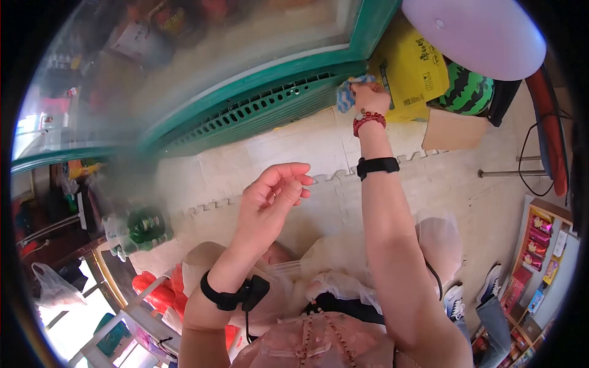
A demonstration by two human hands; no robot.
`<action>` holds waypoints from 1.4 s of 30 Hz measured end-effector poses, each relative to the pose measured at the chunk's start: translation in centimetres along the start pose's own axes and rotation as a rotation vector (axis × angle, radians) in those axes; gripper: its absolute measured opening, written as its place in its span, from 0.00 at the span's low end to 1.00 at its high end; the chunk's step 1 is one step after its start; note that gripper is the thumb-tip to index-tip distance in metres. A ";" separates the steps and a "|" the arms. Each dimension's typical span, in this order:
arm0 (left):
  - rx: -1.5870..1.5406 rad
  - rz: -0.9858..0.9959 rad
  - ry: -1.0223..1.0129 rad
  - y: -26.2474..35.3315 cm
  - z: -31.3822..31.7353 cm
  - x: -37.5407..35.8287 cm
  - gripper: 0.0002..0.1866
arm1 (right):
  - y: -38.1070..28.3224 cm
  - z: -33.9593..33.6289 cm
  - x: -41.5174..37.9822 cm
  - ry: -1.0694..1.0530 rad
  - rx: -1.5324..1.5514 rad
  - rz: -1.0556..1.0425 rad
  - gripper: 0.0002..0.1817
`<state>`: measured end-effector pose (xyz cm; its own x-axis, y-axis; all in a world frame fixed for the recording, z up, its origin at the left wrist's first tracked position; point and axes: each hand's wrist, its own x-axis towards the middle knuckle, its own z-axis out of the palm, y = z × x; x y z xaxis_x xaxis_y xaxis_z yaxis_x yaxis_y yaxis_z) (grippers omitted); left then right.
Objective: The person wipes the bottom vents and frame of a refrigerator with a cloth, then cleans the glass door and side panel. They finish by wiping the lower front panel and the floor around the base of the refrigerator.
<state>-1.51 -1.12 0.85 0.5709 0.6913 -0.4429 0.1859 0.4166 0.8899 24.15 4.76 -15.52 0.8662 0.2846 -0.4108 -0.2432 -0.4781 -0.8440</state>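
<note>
My right hand (370, 98) is closed on a blue and white patterned cloth (346, 98). It presses the cloth near the right end of the green slotted lower panel (245, 114) of a glass-fronted cabinet. A yellow carton (412, 73) stands just right of that hand. Lower and to the left, my left hand (273, 197) hangs above the floor with loosely curled fingers and nothing visible in it. It touches neither the cabinet nor the cloth.
A pale purple balloon (478, 37) and a green striped ball (467, 91) are by the carton. A snack shelf (552, 270) and another person's jeans-clad leg (494, 331) are at right. Green bottles (146, 226) and red bags (161, 295) lie left. Pale interlocking mats (331, 144) cover the floor.
</note>
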 end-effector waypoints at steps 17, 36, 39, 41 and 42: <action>0.021 0.019 -0.094 -0.3 0.7 1.2 0.12 | 8.7 1.8 5.2 -0.405 -0.840 -0.565 0.20; 0.039 0.030 -0.136 -0.4 -0.5 -0.4 0.13 | 2.2 1.9 -1.6 -0.288 0.905 0.473 0.14; 0.075 0.005 -0.147 -0.6 -0.7 -0.6 0.13 | 2.1 1.8 -1.5 -0.271 0.941 0.478 0.14; 0.082 0.028 -0.146 -0.9 -0.7 -0.8 0.14 | 2.0 1.8 -1.6 -0.267 0.971 0.505 0.14; 0.083 0.032 -0.145 -0.9 -0.7 -0.8 0.14 | 2.0 2.0 -1.4 -0.263 0.998 0.535 0.14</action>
<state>-2.73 -1.61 0.36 0.6856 0.6090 -0.3988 0.2272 0.3415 0.9120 21.57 5.09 -17.38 0.4595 0.4640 -0.7573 -0.8881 0.2442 -0.3893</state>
